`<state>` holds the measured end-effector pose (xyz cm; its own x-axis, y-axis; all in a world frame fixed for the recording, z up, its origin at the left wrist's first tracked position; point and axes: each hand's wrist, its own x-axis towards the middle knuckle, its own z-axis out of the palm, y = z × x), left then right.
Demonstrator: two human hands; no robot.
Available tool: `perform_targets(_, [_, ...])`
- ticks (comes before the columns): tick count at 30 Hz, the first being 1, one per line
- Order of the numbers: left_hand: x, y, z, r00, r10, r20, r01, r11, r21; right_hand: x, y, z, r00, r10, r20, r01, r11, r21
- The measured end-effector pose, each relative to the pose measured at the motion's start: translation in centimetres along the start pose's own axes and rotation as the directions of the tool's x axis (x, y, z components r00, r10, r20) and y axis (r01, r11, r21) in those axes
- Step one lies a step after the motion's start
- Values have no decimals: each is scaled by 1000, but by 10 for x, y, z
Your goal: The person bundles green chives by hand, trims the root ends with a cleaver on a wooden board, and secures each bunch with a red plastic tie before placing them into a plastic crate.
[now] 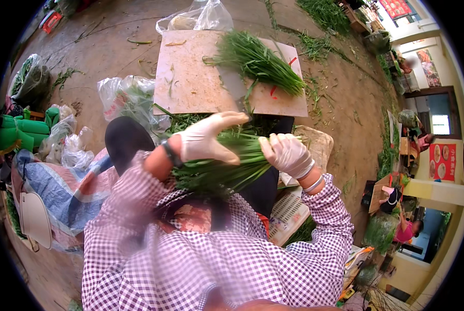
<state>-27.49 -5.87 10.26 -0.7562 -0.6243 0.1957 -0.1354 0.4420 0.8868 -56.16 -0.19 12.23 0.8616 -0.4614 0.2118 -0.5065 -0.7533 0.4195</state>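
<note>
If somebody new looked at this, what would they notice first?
Probably the bunch of long green leaves in the middle, gripped by the gloved right hand while the gloved left hand spreads open over it. Higher in the picture, another green bundle lies on a pale board.

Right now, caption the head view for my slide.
Gloved right hand grips long green stalks, left hand open beside them, another bunch on the board.

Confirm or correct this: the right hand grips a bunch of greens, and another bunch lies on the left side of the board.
Wrong side: the head view shows the other bunch on the right side of the board. The right hand does grip greens.
</note>
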Motion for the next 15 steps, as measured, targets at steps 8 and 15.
perform_targets(8, [1,-37,83,958,-83,276,223,821,-526,49,-11,-11,991,-131,-22,133,984,122])
perform_targets(15, [-17,-48,113,859,-399,321,487,438,-756,44,-11,47,986,-105,-129,135,958,254])
